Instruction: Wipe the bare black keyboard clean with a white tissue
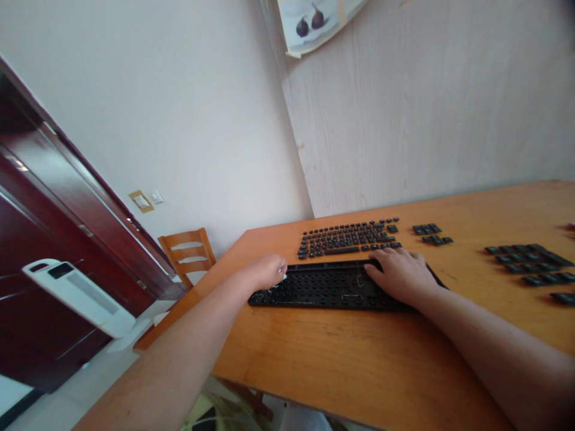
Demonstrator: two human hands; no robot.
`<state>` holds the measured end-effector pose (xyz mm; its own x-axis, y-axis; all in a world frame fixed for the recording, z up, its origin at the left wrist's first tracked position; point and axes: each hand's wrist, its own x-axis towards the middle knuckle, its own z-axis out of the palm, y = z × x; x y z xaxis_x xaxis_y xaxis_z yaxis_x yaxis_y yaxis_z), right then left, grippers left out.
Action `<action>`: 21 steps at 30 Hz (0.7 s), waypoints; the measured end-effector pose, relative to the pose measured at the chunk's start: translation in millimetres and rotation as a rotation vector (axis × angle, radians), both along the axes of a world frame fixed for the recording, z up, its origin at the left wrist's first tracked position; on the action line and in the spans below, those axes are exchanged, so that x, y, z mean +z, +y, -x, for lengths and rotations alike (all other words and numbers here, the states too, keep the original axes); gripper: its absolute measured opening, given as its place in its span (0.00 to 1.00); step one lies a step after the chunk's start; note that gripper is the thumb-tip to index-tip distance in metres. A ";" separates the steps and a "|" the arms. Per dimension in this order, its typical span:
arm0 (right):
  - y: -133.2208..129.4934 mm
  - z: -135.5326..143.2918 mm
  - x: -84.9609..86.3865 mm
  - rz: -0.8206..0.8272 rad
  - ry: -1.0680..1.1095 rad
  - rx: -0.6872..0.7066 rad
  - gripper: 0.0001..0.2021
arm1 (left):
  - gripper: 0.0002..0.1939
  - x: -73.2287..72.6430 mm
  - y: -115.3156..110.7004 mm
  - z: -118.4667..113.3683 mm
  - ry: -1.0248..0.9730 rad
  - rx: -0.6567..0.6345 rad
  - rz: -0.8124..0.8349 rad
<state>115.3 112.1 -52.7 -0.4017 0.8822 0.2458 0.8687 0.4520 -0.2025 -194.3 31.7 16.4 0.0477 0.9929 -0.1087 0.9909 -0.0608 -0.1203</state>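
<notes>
In the head view, a black keyboard base (326, 286) lies flat on the wooden worktop (341, 353), in front of the person, its key positions bare and a few thin metal wires (351, 297) showing on it. The left hand (268, 270) is curled narrow over the base's left end, apparently pinching a small white item (284, 275) too little in view to identify. The right hand (402, 274) rests on the right end, palm down, thumb spread from the fingers, seemingly bracing it.

The step in hand looks like close work on the bare base at its left end; such a move calls for a steady right hand and a light touch around the wires.

Beyond the base, the main keycaps (342, 251) are set out in keyboard order, with a small cluster (426, 229) to their right and a number block (524, 258) farther right.

Past the worktop's left end are a wooden chair (191, 254), a white upright appliance (85, 296) and a dark red door (42, 263). A picture of two dark fruits (314, 30) hangs above on a pale panel (426, 114).
</notes>
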 end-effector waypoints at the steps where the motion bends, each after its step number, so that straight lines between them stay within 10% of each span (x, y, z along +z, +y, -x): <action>1: -0.2 0.0 0.1 0.000 0.001 -0.001 0.22 | 0.07 -0.1 0.2 0.8 0.014 -0.002 0.002; 21: 0.0 -0.8 -0.2 0.011 0.017 0.005 0.23 | 0.07 -2.6 -9.9 47.7 0.205 0.107 0.020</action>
<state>116.1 112.1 -52.9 -0.4022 0.8828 0.2427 0.8627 0.4542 -0.2224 -242.0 21.8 13.8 -0.0825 0.9887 -0.1250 0.9466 0.0386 -0.3200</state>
